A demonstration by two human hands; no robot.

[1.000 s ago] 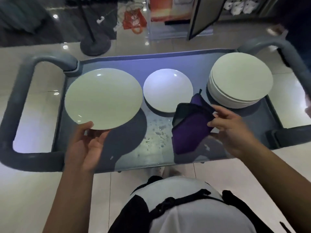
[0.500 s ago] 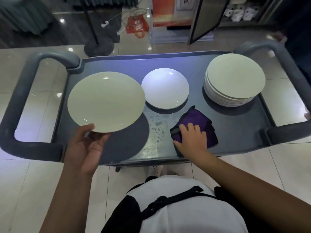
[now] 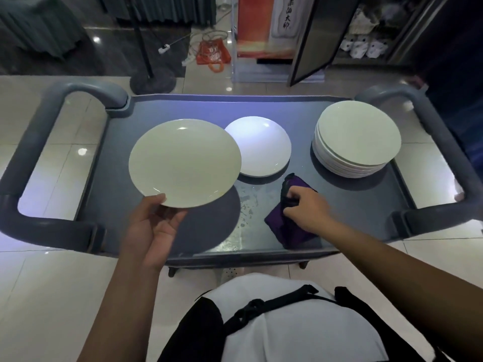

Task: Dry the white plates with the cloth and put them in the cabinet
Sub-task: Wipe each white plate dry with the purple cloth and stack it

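Observation:
My left hand [image 3: 154, 231] holds a large white plate [image 3: 184, 163] by its near rim, thumb on top, lifted above the grey cart tray [image 3: 347, 202]. My right hand [image 3: 304, 207] pinches the purple cloth [image 3: 290, 226], which lies crumpled on the tray's near side. A smaller white plate [image 3: 261, 147] lies flat at the tray's middle. A stack of several white plates [image 3: 356, 138] stands at the tray's right.
Water drops [image 3: 245, 205] wet the tray between the held plate and the cloth. The cart has thick grey handles at left [image 3: 23, 163] and right [image 3: 444, 142]. Beyond it stand a pole base [image 3: 153, 81], an orange bag [image 3: 213, 54] and an open cabinet door [image 3: 317, 37].
The right hand set the cloth down on the tray, pressed it, and now pinches its edge. The left hand brought the plate a little toward the middle.

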